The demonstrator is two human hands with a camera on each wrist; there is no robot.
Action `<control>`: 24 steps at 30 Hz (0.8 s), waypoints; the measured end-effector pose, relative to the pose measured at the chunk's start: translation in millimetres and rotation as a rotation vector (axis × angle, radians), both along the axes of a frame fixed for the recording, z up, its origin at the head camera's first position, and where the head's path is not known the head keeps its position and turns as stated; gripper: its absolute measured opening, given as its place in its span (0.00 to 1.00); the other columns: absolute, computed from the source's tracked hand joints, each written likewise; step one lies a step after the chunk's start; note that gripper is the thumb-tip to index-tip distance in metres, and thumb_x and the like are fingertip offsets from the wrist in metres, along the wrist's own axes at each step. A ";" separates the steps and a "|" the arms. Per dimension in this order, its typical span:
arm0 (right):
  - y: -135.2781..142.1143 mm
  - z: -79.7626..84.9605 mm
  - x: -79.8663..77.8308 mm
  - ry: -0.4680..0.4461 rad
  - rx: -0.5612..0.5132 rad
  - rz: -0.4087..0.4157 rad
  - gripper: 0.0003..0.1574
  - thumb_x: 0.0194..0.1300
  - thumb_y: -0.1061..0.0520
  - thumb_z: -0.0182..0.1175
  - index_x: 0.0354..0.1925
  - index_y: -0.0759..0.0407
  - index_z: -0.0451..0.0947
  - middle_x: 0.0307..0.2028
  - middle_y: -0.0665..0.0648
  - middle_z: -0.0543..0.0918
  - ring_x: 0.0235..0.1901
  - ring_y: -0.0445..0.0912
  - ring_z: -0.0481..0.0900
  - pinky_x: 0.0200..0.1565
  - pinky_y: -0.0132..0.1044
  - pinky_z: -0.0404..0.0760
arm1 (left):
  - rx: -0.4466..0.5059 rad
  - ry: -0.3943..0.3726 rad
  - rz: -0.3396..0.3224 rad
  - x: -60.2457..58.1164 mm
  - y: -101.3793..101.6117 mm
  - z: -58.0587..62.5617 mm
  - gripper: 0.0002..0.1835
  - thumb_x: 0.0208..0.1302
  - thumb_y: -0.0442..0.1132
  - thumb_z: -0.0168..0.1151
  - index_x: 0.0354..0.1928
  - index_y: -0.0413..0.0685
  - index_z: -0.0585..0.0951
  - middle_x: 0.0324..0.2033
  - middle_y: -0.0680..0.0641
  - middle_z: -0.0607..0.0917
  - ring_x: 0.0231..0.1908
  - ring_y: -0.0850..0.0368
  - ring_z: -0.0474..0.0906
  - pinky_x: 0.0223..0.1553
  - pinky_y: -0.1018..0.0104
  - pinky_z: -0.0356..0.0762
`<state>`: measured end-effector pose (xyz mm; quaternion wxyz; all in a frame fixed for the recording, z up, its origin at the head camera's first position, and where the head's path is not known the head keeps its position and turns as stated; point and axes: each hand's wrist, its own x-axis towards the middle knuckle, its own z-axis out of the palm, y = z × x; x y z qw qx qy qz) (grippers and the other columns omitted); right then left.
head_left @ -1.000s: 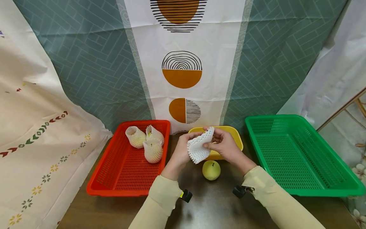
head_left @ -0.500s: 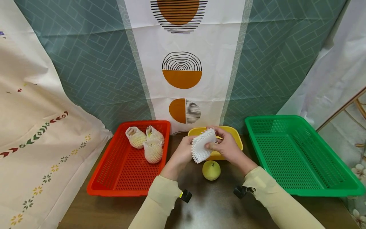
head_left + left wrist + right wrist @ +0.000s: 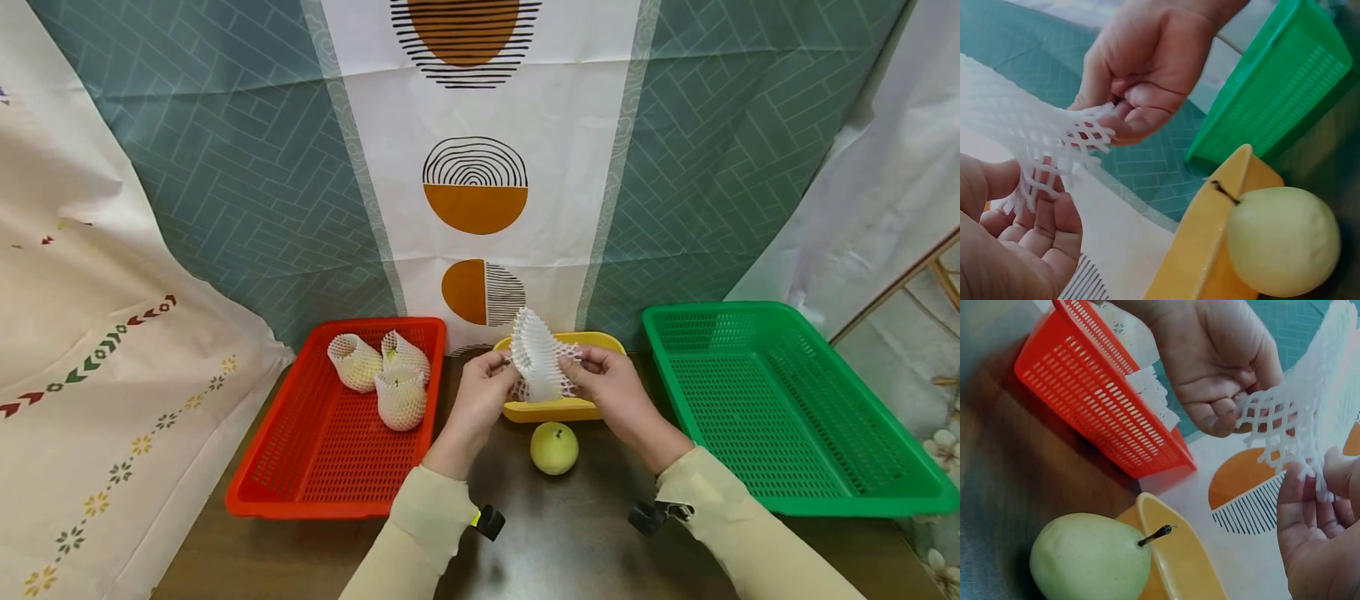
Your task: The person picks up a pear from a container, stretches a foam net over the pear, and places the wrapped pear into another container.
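Stretched between both hands is a white foam fruit net [image 3: 542, 367], its lower mesh pulled wide. My left hand [image 3: 480, 396] pinches the net's left edge between thumb and fingers. On the opposite edge, my right hand [image 3: 615, 392] has the mesh pinched the same way; the right wrist view shows the opened diamonds of the net [image 3: 1285, 422] close up. Below the hands a yellow-green pear [image 3: 554, 448] rests on the table, stem up and bare. Behind it stands a yellow basket [image 3: 558, 412], partly hidden by the net and hands.
At left, a red basket [image 3: 330, 467] holds several pears in foam nets [image 3: 401, 398] at its back right. A green basket [image 3: 757, 417] stands at right. The dark table [image 3: 555, 542] runs toward me, and a patterned cloth [image 3: 472, 208] hangs behind.
The foam net has turned upright and its lower edge is spread wider. My right hand has shifted slightly right and down, now gripping the net's edge. The pear has stayed put.
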<state>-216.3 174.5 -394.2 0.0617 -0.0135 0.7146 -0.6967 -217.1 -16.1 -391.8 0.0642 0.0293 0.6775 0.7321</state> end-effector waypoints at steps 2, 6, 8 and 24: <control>1.1 -1.5 2.8 -0.019 0.019 -0.011 0.30 0.60 0.44 0.62 0.50 0.65 0.73 0.36 0.51 0.82 0.35 0.42 0.80 0.39 0.33 0.82 | -0.008 -0.011 0.009 2.1 3.1 -4.7 0.11 0.64 0.40 0.57 0.44 0.42 0.81 0.34 0.49 0.85 0.32 0.61 0.79 0.37 0.68 0.79; 3.5 -11.2 10.3 -0.044 0.061 -0.012 0.29 0.62 0.45 0.60 0.50 0.66 0.72 0.35 0.51 0.81 0.35 0.42 0.79 0.39 0.34 0.81 | -0.009 -0.043 0.005 6.2 10.0 -18.9 0.12 0.63 0.39 0.57 0.45 0.42 0.81 0.34 0.48 0.86 0.31 0.60 0.80 0.34 0.65 0.81; 4.7 -18.8 15.2 -0.048 0.089 -0.004 0.27 0.64 0.46 0.58 0.50 0.67 0.72 0.35 0.53 0.81 0.34 0.43 0.78 0.39 0.35 0.81 | -0.010 -0.061 0.003 8.3 12.9 -26.6 0.11 0.62 0.38 0.57 0.44 0.41 0.81 0.31 0.49 0.85 0.28 0.60 0.79 0.31 0.64 0.81; 6.5 -73.7 33.8 -0.136 0.107 -0.014 0.18 0.68 0.57 0.53 0.50 0.69 0.69 0.36 0.57 0.79 0.35 0.44 0.77 0.38 0.37 0.80 | -0.096 -0.114 -0.003 17.3 23.5 -74.3 0.06 0.60 0.37 0.59 0.30 0.41 0.78 0.19 0.53 0.77 0.18 0.63 0.71 0.20 0.71 0.72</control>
